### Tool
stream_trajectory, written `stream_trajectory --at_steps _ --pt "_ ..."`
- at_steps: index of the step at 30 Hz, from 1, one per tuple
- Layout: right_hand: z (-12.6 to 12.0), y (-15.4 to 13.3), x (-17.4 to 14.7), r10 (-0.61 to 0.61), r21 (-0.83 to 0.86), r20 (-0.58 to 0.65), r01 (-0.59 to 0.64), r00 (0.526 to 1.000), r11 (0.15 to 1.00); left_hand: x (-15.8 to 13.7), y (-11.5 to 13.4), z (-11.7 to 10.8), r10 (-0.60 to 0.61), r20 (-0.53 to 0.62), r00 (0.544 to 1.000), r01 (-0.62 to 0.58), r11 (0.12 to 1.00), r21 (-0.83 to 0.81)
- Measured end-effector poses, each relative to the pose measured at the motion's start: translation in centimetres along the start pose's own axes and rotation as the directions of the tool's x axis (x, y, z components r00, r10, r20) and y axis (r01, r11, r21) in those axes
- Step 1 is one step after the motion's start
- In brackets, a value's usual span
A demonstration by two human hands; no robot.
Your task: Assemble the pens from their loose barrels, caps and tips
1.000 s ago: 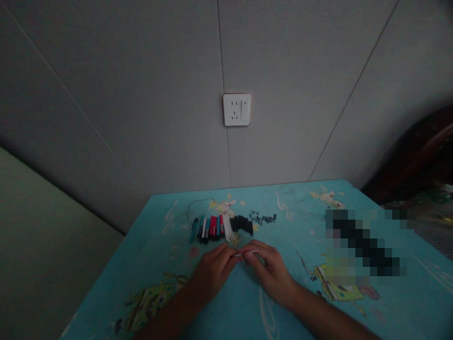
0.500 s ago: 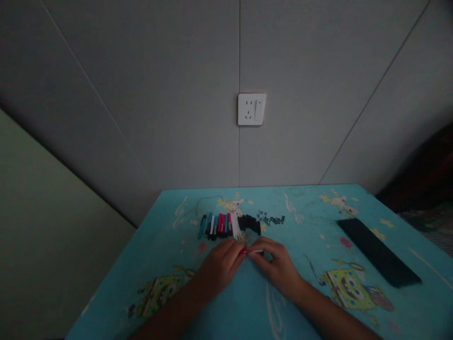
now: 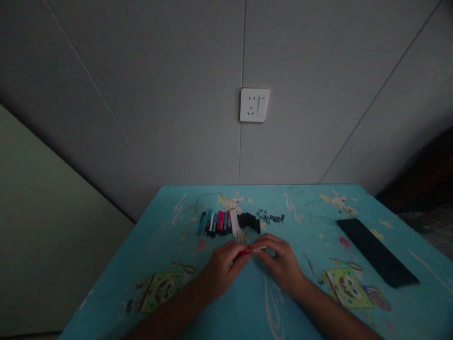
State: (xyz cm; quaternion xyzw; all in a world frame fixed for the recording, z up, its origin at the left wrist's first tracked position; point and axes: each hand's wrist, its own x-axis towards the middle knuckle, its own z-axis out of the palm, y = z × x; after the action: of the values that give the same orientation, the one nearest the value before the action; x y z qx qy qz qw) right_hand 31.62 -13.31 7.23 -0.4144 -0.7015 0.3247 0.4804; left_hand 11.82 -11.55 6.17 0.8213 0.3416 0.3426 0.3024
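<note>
My left hand (image 3: 222,267) is closed around a red pen barrel (image 3: 244,253) at the middle of the table. Fingertips of my right hand (image 3: 279,260) pinch a thin white stick (image 3: 262,247), which looks like a pen refill. Its inner end meets the barrel's end between my fingers; how far in it sits is hidden. Just beyond my hands lies a row of red, blue, white and black pen barrels (image 3: 221,222). White sticks (image 3: 235,223) lie beside them, then black caps (image 3: 249,221) and small dark pieces (image 3: 273,218).
The table (image 3: 311,241) has a blue cover printed with cartoon figures. A flat black strip (image 3: 377,251) lies at the right. A grey panelled wall with a white socket (image 3: 255,105) rises behind the table's back edge.
More of the red barrel shows between my hands, and it tilts up to the right along with the white stick. My hands stay close together; the view has shifted slightly.
</note>
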Motion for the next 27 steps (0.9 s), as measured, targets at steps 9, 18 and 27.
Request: stream_trajectory --at_steps 9,18,27 --pt "0.6 1.0 -0.2 0.139 -0.055 0.031 -0.138 0.990 0.989 -0.2 -1.2 0.4 0.061 0.022 0.998 -0.064 0.978 0.197" --pt "-1.4 0.6 0.9 0.110 -0.155 -0.009 -0.110 0.994 0.982 0.9 -1.0 -1.6 0.062 0.066 0.996 -0.084 0.904 0.419" --pt "-1.1 2.2 0.4 0.062 -0.318 0.029 -0.050 0.998 0.947 0.5 -1.9 -0.5 0.043 0.047 0.998 -0.056 0.937 0.345"
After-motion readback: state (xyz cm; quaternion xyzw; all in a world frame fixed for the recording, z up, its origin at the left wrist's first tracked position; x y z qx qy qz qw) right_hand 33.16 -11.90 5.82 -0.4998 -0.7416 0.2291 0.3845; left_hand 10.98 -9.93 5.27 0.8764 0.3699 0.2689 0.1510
